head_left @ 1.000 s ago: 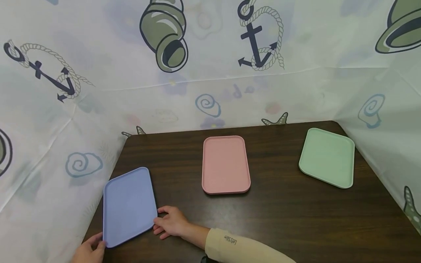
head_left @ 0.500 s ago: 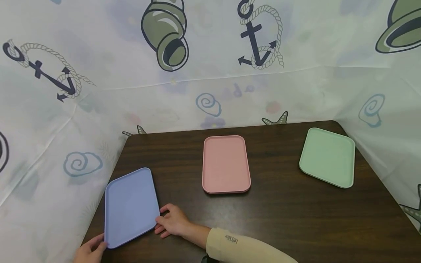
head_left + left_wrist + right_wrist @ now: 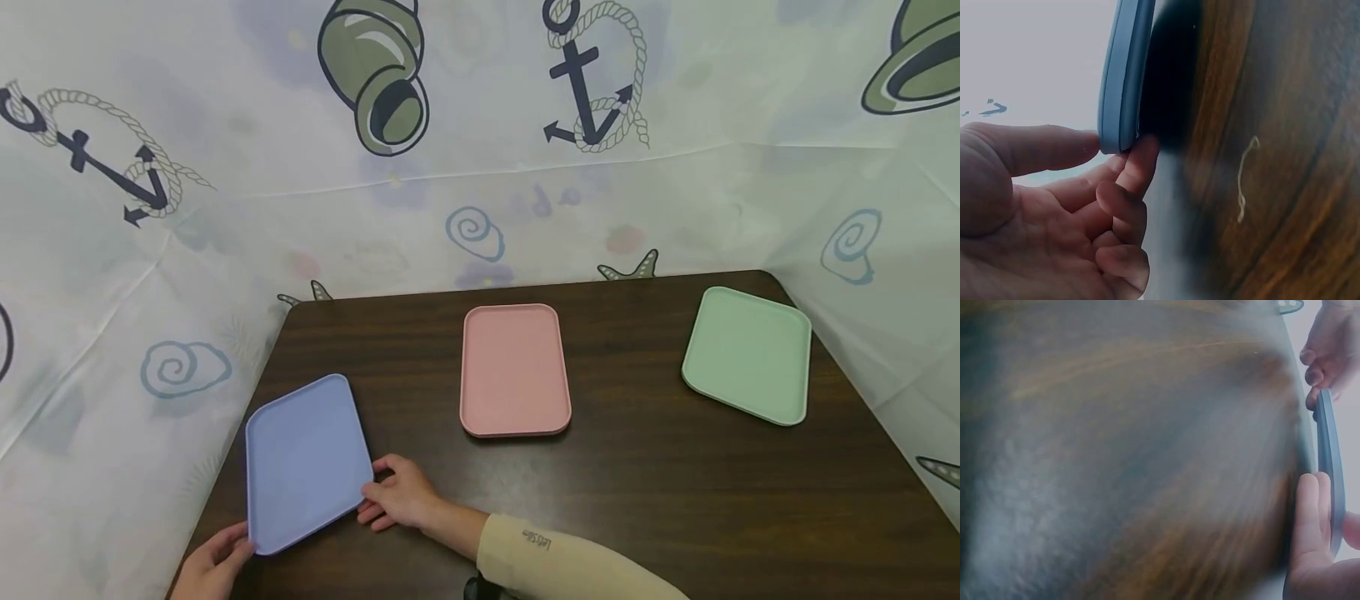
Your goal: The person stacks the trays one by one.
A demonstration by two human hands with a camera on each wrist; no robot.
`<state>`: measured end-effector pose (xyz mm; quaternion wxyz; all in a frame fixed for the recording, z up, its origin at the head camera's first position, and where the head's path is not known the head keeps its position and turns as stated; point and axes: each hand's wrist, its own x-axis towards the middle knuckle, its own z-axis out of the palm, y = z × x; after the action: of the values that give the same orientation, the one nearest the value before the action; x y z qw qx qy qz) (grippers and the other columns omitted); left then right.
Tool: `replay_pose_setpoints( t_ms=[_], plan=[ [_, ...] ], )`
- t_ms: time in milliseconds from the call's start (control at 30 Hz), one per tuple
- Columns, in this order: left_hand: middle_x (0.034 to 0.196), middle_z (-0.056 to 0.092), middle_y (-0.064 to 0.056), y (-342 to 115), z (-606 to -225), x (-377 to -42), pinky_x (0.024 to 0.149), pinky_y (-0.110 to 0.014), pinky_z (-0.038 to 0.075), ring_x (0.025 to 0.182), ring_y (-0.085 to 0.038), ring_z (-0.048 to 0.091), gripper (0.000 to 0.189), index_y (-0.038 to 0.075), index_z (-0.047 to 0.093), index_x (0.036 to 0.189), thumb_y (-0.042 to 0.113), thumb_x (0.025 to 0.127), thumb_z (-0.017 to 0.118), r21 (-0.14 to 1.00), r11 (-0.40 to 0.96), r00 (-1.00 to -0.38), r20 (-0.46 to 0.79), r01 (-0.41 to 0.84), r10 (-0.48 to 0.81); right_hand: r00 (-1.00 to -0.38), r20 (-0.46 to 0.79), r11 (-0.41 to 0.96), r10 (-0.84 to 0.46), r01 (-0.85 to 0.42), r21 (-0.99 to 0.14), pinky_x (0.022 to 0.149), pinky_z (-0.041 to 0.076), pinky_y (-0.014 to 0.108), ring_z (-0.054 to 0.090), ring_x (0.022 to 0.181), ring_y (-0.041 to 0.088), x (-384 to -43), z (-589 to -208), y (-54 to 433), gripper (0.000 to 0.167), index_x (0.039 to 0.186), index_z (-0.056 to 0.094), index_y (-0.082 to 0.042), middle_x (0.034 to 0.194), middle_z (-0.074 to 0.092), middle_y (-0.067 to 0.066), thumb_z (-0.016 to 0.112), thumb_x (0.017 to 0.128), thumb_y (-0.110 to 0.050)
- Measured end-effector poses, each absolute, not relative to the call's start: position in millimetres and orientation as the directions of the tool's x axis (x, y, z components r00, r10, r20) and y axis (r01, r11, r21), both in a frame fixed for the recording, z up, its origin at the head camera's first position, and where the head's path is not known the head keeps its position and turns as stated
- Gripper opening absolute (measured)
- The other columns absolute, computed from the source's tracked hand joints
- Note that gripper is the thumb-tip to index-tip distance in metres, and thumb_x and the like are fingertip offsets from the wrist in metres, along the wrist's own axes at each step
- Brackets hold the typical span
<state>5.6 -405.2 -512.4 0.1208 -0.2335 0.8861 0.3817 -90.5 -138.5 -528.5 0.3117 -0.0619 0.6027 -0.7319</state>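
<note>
A blue rectangular tray is at the left of the table, held at its near corners by both hands. My left hand pinches the near left corner; in the left wrist view, the thumb lies on one face and fingertips are behind the other. My right hand grips the near right corner, thumb above and fingers below. Seen edge-on in the right wrist view, the tray runs between both hands. A dark shadow shows between the tray and the wood in the left wrist view.
A pink tray lies at the middle of the dark wooden table. Farther right, a green tray lies turned near the table's right edge. A white printed cloth hangs behind and along both sides.
Both hands have shifted the blue tray slightly to the right, keeping their grip on its corners. The pink and green trays stay put; the head view has tilted a little.
</note>
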Motion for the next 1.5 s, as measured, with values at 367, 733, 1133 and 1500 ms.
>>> replay_pose_setpoints(
  t_ms=[367,733,1133,1500],
  plan=[
    [0.115,0.064,-0.026,-386.7,-501.6,0.7,0.073,-0.018,0.047,0.082,0.011,0.053,0.048,-0.018,0.042,0.134,0.016,0.102,0.051,0.708,0.551,-0.895,-0.307,-0.442,-0.324,-0.809,-0.246,-0.111,-0.534,0.355,-0.928,0.055,0.057,0.041,0.070,0.075,0.042,-100.5,-518.3,-124.8,0.028,0.119,0.050,-0.001,0.080,0.070,0.024,0.061,0.092,0.003],
    [0.131,0.056,-0.023,-356.5,-486.1,-19.0,0.081,-0.018,0.042,0.093,0.010,0.050,0.051,-0.007,0.038,0.143,0.025,0.105,0.047,0.754,0.475,-0.886,-0.321,-0.453,-0.336,-0.835,-0.214,-0.160,-0.507,0.335,-0.928,0.057,0.057,0.040,0.070,0.075,0.041,-116.6,-508.4,-99.1,0.032,0.121,0.051,0.000,0.082,0.070,0.025,0.062,0.091,0.001],
    [0.123,0.059,-0.023,-320.0,-472.2,-49.0,0.079,-0.014,0.042,0.094,0.001,0.054,0.038,-0.005,0.047,0.136,0.015,0.104,0.048,0.852,0.450,-0.945,-0.140,-0.266,-0.294,-0.864,-0.165,-0.164,-0.475,0.271,-0.949,0.064,0.057,0.042,0.071,0.079,0.041,-133.2,-489.8,-59.0,0.035,0.126,0.050,0.003,0.089,0.070,0.028,0.062,0.094,-0.002],
    [0.119,0.061,-0.019,-292.6,-470.5,-67.0,0.081,-0.020,0.043,0.099,-0.018,0.057,0.037,-0.002,0.051,0.134,0.016,0.103,0.052,0.884,0.431,-0.980,-0.123,-0.181,-0.158,-0.877,-0.159,-0.135,-0.454,0.244,-0.960,0.070,0.057,0.047,0.071,0.082,0.039,-134.2,-478.9,-12.2,0.036,0.127,0.048,0.005,0.098,0.068,0.031,0.061,0.095,-0.005]
  ],
)
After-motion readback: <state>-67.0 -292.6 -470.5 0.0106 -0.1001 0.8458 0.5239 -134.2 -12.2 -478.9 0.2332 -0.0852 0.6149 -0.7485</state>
